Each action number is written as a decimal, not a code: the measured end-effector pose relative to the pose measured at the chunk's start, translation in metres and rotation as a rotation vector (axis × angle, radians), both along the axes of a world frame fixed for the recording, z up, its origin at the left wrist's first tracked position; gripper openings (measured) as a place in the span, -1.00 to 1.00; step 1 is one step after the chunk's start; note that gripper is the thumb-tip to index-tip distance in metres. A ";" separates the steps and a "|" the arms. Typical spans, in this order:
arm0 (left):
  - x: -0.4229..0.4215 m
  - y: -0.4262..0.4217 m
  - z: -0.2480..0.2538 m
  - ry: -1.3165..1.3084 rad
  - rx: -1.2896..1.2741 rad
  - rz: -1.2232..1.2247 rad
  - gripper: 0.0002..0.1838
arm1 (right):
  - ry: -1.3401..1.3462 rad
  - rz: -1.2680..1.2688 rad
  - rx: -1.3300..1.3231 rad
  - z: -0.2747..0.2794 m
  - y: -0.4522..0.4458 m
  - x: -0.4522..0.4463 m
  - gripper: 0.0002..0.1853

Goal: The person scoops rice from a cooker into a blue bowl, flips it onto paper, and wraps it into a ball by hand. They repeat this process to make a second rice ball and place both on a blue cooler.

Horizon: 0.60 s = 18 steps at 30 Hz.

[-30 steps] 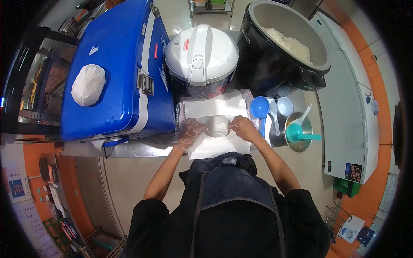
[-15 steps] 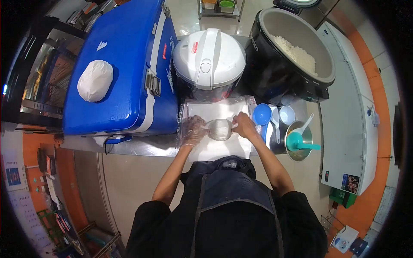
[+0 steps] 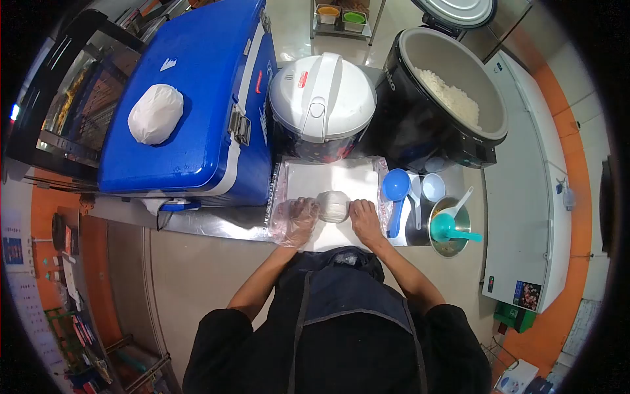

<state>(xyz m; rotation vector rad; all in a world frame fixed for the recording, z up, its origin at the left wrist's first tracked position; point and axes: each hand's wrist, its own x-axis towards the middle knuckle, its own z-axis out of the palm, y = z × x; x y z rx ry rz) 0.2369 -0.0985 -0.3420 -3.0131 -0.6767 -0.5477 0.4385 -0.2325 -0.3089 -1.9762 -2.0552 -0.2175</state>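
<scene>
A round bundle wrapped in white paper [image 3: 333, 207] lies on white paper sheets [image 3: 335, 172] in front of me. My left hand [image 3: 300, 220], in a clear plastic glove, is closed at the bundle's left side, its fingers curled on the wrapping there. On the other side my bare right hand [image 3: 365, 222] is closed too, fingertips bent against the bundle's right end. The fingertips themselves are partly hidden. Another white wrapped bundle [image 3: 155, 113] sits on the lid of the blue cooler box [image 3: 203, 85].
Behind the sheets stand a white-lidded rice cooker [image 3: 323, 98] and an open black cooker holding rice [image 3: 449, 98]. At right are a blue ladle [image 3: 396, 184], a small white cup [image 3: 433, 187] and a metal bowl [image 3: 449, 246] with a turquoise scoop [image 3: 443, 226].
Both hands have come in closer to the bundle, and the twisted paper ends no longer stretch out between hands and bundle. The whole view has shifted slightly.
</scene>
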 end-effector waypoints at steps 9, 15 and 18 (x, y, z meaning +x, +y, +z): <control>0.034 -0.006 0.057 0.287 -1.011 0.176 -0.32 | 0.261 -0.313 -0.235 0.010 -0.007 -0.034 -0.52; 0.067 -0.005 -0.061 0.266 -0.915 0.295 -0.11 | 1.115 -0.589 -0.385 0.017 0.017 -0.030 -0.44; 0.062 -0.016 0.059 0.298 -1.035 0.499 -0.02 | 1.195 -0.743 -0.272 0.005 0.019 -0.043 -0.40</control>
